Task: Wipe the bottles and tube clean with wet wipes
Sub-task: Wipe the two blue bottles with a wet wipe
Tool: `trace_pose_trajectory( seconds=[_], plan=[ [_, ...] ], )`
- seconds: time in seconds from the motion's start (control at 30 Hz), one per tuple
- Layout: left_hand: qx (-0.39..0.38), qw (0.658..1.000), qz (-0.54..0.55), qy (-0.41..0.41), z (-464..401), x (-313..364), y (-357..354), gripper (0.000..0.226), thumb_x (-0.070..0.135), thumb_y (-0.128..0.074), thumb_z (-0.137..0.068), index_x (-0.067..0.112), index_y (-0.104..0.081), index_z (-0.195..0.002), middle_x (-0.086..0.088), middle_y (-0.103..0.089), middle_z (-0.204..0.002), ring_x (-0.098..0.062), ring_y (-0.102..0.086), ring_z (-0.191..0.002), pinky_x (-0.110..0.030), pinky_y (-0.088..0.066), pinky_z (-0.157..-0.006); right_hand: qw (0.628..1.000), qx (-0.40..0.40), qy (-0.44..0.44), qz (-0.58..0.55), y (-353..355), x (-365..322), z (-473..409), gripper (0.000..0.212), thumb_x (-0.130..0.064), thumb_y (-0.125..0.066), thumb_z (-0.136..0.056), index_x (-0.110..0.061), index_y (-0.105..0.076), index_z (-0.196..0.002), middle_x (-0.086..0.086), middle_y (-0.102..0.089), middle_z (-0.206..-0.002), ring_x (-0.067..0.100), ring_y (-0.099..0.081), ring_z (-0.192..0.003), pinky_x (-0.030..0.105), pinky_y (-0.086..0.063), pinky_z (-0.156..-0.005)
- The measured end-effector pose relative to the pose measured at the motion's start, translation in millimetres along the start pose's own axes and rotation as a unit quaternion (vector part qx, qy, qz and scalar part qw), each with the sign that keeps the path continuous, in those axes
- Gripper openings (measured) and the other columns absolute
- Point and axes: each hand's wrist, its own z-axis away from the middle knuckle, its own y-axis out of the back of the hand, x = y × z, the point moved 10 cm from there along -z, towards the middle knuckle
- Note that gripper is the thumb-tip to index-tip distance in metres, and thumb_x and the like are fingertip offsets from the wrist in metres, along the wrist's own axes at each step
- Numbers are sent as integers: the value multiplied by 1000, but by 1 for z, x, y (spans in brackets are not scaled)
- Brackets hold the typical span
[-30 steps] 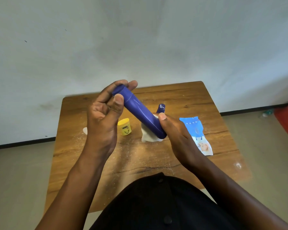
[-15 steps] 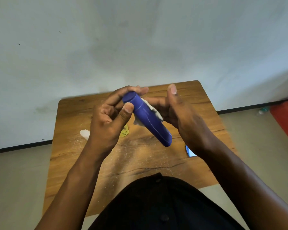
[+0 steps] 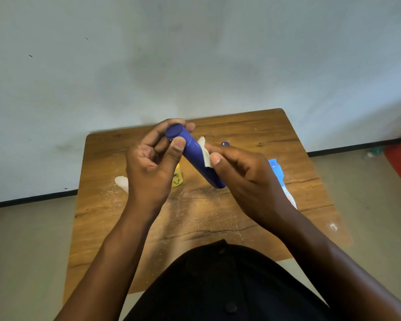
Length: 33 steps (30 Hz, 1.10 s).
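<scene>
Dusty wooden table against pale wall (hands gripping: left blue tube, right wipe)

The wooden counter, dusted with pale grit, carries a yellow container, a whitish scrap at its left, a blue wipes packet at its right, and a small blue cap-topped item farther back.

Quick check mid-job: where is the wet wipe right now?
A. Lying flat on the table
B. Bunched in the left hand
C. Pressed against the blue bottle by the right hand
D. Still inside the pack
C: the right hand pinches the wipe against the blue bottle, while the left hand grips the bottle's cap end.
</scene>
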Motion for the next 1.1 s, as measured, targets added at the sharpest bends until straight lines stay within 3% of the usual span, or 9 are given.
trace_pose_trajectory(
  seconds=[0.07,0.17,0.3,0.47,0.7,0.8,0.87,0.97,1.1],
  plan=[
    [8,1000,-14,-6,4,4,-3,31,15,-65,-95,14,-65,-125,8,-79,-113,-12,-72,-115,-21,-55,-93,999,23,36,-9,1,-15,-4,32,-22,-53,-107,-20,-67,-136,-16,-74,-120,5,-70,-113,29,-59,-90],
    [7,999,-31,-12,6,5,-7,31,13,-68,-94,21,-65,-123,18,-78,-111,-10,-73,-113,-20,-56,-91,995,80,57,0,9,-27,-9,29,-17,-61,-103,-14,-71,-130,-5,-76,-125,4,-70,-116,31,-60,-92],
    [4,998,-53,-26,7,8,-9,31,5,-67,-96,14,-65,-126,10,-78,-116,-11,-72,-114,-23,-57,-93,989,135,62,4,21,-26,-10,21,-12,-74,-95,-10,-79,-114,-3,-80,-109,6,-75,-102,32,-63,-86],
    [28,999,-15,-36,7,12,-1,34,8,-61,-99,-1,-59,-132,-8,-78,-118,-17,-71,-119,-26,-55,-99,980,145,103,87,24,-23,-2,21,-18,-81,-90,-12,-80,-111,-4,-80,-105,8,-75,-96,34,-62,-80],
    [73,997,25,-27,2,16,10,45,15,-60,-98,-6,-55,-137,-2,-76,-120,-18,-69,-122,-31,-54,-105,975,148,76,150,28,7,12,20,-13,-83,-88,-15,-81,-108,-5,-80,-104,8,-74,-95,41,-61,-79],
    [55,998,12,-16,5,10,1,44,18,-62,-96,-1,-57,-135,-10,-77,-119,-17,-69,-123,-33,-52,-108,970,160,94,158,28,-6,9,18,-14,-82,-88,-14,-81,-106,-4,-80,-103,8,-73,-94,38,-60,-79],
    [38,999,-6,-16,6,9,-5,35,12,-62,-98,3,-60,-132,-8,-77,-119,-15,-69,-121,-26,-53,-102,967,169,111,153,26,-20,5,19,-14,-81,-88,-12,-81,-106,-2,-80,-103,9,-73,-94,35,-59,-79],
    [11,1000,-9,-18,6,11,-13,30,7,-62,-98,10,-62,-127,5,-79,-114,-13,-72,-116,-21,-55,-93,967,182,130,125,25,-38,-2,19,-13,-79,-91,-9,-80,-110,-1,-80,-106,7,-73,-97,24,-58,-82],
    [-3,1000,0,-26,7,15,-15,34,15,-60,-95,11,-60,-128,19,-78,-110,-9,-72,-114,-21,-54,-94,968,184,135,109,23,-44,-7,19,-12,-75,-94,-9,-80,-113,-1,-80,-107,4,-72,-97,17,-55,-81]
  ],
)
